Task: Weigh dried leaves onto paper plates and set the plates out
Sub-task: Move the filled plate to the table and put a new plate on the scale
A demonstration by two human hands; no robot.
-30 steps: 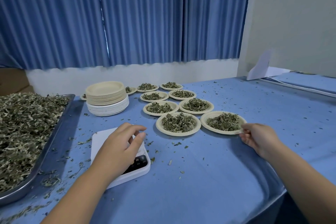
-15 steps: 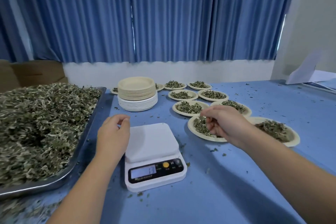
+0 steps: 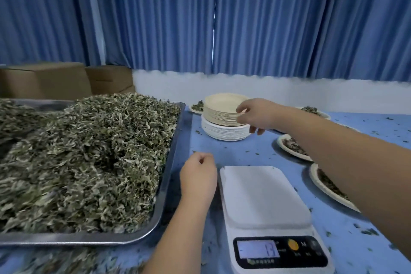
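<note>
Plate fetch: right hand [image 3: 255,115] fingers pinch the top rim of the paper plate stack [image 3: 222,107], far centre. Left hand [image 3: 198,180] is loosely curled, empty, beside the scale [image 3: 264,198]. Next, likely: separate one plate and set it on the scale.

Pleated blue curtains [image 3: 278,18] drawn across the back, daylight through a centre gap, white wall [image 3: 289,93] strip beneath, cardboard boxes [image 3: 44,80] at left, blue-covered table [image 3: 255,149] in front
</note>
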